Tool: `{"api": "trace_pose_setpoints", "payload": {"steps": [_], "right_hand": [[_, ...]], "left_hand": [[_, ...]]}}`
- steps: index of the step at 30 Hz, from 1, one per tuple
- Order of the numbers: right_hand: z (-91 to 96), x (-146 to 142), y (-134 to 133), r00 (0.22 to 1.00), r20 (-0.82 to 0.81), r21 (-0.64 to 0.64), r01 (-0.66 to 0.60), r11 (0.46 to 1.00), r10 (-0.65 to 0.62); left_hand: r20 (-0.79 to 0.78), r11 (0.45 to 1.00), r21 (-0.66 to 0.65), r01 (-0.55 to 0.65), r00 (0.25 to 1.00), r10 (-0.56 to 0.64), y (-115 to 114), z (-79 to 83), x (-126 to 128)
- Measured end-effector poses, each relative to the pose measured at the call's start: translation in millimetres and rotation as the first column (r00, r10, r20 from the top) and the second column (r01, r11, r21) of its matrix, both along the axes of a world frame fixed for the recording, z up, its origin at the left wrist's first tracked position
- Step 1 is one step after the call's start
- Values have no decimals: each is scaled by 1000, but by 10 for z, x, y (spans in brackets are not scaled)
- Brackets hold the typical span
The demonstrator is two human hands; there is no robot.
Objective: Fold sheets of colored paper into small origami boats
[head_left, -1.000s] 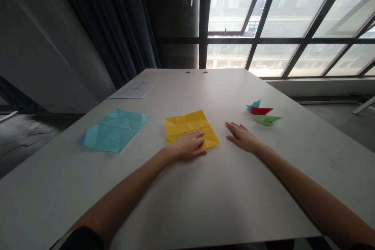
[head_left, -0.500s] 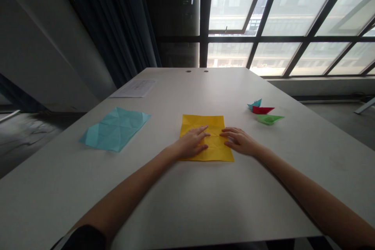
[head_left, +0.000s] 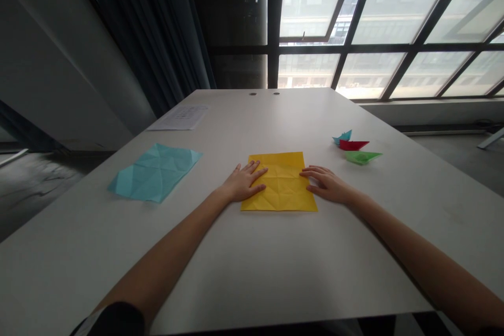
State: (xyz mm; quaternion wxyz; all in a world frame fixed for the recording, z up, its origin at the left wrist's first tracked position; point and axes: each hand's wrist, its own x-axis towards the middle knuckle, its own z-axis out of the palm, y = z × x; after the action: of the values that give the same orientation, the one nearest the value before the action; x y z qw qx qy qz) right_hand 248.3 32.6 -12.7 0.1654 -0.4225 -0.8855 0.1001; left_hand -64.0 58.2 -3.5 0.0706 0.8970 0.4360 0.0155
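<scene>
A square sheet of yellow paper (head_left: 281, 189), marked with crease lines, lies flat on the white table (head_left: 252, 257) in front of me. My left hand (head_left: 244, 182) rests palm down over its left edge with the fingers spread. At the right edge, the fingertips of my right hand (head_left: 325, 182) touch the paper; its fingers are stretched out and slightly bent, with the thumb apart. Neither hand grips anything.
Left of the yellow paper lies a creased light blue sheet (head_left: 157, 172). A printed white page (head_left: 179, 117) is farther back. To the right sit small folded paper boats: blue (head_left: 342, 137), red (head_left: 353, 145) and green (head_left: 362, 157). Windows stand beyond the table.
My left hand has slid left, from near the middle of the yellow paper to its left edge. My right hand has shifted slightly right, and the sheet now sits straighter.
</scene>
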Motion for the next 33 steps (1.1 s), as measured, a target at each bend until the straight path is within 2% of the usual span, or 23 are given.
{"api": "trace_pose_setpoints", "payload": {"steps": [10,20,27,30,32,33], "right_hand": [[6,-76,3,999,-1,29,53,998,-53],[6,-121,-15,985,-145,65,102,993,-92],[58,-102,-41,980,-142,119,156,981,-139],[75,-69,-42,968,-192,144,188,972,-159],[84,-55,-43,949,-258,168,230,958,-183],[89,-53,-45,935,-294,177,256,950,-197]], "left_hand": [[47,1000,11,1,999,-2,-3,0,-5],[348,996,90,23,936,-53,43,-20,-52],[391,990,87,108,911,-133,23,-15,-10],[487,993,114,9,871,-64,-3,8,8],[611,988,76,-135,789,61,-9,22,24],[672,982,6,-190,728,137,-9,26,36]]}}
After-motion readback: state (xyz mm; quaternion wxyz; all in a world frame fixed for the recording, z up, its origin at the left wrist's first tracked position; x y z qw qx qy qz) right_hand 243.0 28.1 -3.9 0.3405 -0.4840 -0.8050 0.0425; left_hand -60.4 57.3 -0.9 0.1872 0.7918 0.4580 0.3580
